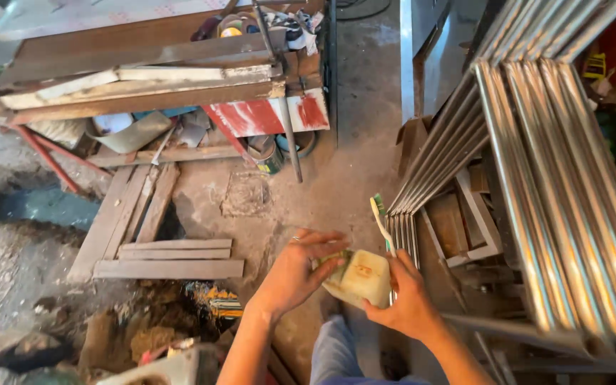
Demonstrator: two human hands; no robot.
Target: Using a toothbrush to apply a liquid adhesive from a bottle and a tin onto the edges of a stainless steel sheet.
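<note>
On the left we see weathered wooden planks (165, 249) lying on the dirty concrete floor (351, 164). Our left hand (297, 274) has its fingers curled against the side of a small pale plastic container (361, 278), held between both hands above our knee. To work it well, we judge the left fingers should steady the container firmly so it cannot tip. Our right hand (408, 303) cups the container from below, wrist bent inward, and also pinches a toothbrush (381, 222) pointing upward. Just beside, shiny steel tubes (536, 178) slope away to the right.
</note>
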